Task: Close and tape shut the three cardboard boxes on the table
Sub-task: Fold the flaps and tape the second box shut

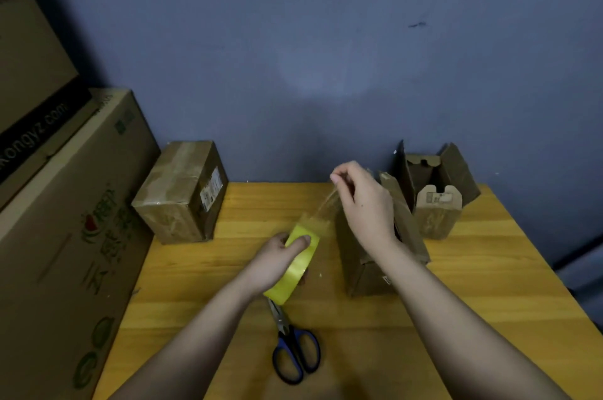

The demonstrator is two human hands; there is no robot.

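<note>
Left hand (277, 261) gripping yellow tape roll (293, 264) above table (202, 269), right hand (362, 200) pinching pulled-out tape end (328, 202), scissors (292, 344) below.

You see a yellow tape roll (295, 264), blue-handled scissors (295, 354), brown cardboard boxes (179, 194), a honey-yellow wood-grain bench (489, 285), and a blue-grey wall (293, 40).

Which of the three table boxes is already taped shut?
The left box by the wall: flaps closed, tape along its top. The other two have flaps standing open.
</note>
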